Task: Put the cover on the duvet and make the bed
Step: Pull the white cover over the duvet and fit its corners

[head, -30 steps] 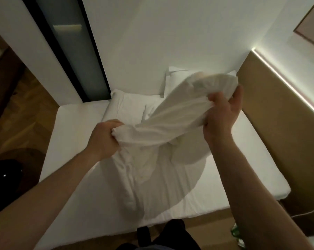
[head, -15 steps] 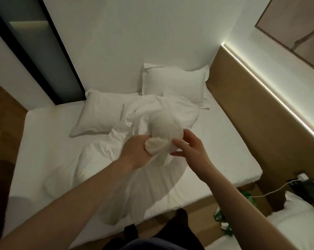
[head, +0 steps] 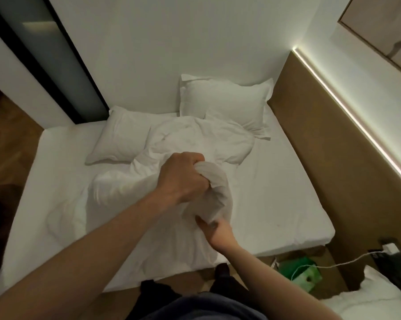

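Observation:
A crumpled white duvet cover lies across the middle of the bed, reaching from the pillows to the front edge. My left hand grips a bunched handful of the cover and lifts it above the mattress. Just below that bunch, my right hand reaches up under the fabric, its fingertips hidden inside the cloth. Whether those fingers pinch the cover I cannot tell. A puffier white mass, perhaps the duvet, sits behind the hands near the pillows.
Two white pillows lie at the head against the white wall. A wooden panel with a light strip runs along the right side. On the floor at lower right are a green bag, a white cable and more white bedding.
The cover was held spread high between both hands; now it is gathered into a bunch in my left hand. My right hand let go and moved down beneath the bunch.

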Action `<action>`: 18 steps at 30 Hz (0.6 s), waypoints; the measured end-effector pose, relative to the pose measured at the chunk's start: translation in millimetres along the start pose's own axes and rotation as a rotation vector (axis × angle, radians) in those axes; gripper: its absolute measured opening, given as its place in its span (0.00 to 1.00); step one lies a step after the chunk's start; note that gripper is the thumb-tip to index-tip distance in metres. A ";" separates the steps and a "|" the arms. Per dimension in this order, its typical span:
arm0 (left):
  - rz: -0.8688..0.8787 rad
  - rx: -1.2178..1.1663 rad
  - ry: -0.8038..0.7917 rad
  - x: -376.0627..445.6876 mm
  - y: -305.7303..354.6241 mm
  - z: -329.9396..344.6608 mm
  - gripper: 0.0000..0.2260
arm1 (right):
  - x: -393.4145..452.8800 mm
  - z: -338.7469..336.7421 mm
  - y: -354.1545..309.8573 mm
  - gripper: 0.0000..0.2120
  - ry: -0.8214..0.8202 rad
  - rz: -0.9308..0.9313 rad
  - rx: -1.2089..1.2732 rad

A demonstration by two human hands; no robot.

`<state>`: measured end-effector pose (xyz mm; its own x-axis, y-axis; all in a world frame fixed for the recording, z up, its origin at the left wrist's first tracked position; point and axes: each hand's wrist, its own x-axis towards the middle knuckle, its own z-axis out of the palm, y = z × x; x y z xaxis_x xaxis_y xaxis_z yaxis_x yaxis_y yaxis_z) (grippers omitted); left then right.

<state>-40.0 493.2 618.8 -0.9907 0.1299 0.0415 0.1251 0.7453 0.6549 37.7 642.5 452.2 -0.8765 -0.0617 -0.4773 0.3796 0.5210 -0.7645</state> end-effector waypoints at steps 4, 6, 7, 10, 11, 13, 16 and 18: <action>-0.071 0.083 0.068 8.4 3.2 -3.9 0.09 | 30.2 -78.6 17.1 0.14 0.224 -0.017 -0.150; -0.161 0.265 0.008 12.2 -19.4 -10.6 0.12 | 30.5 -152.3 4.4 0.13 0.329 -0.111 -0.181; -0.210 0.356 -0.051 12.0 -29.8 -10.8 0.12 | 27.7 -190.8 -11.1 0.10 0.375 -0.181 -0.173; -0.336 0.470 -0.179 9.5 -38.3 7.0 0.10 | 24.1 -279.2 -82.3 0.07 0.457 -0.444 -0.143; -0.332 0.496 -0.216 10.5 -32.5 16.6 0.09 | 23.1 -291.7 -104.8 0.08 0.442 -0.503 -0.124; -0.232 0.472 -0.283 14.5 -10.2 36.0 0.21 | 22.9 -291.8 -135.9 0.08 0.330 -0.554 -0.079; -0.053 0.195 -0.326 17.7 38.0 75.7 0.47 | 24.0 -266.1 -144.0 0.07 0.165 -0.564 -0.090; -0.110 -0.001 -0.317 22.1 54.1 104.3 0.41 | 26.2 -253.7 -130.9 0.08 0.131 -0.582 -0.103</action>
<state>-49.6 604.6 576.4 -0.9319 0.2464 -0.2663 0.0184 0.7652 0.6436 -110.1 788.7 649.7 -0.9635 -0.2589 0.0689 -0.1976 0.5134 -0.8351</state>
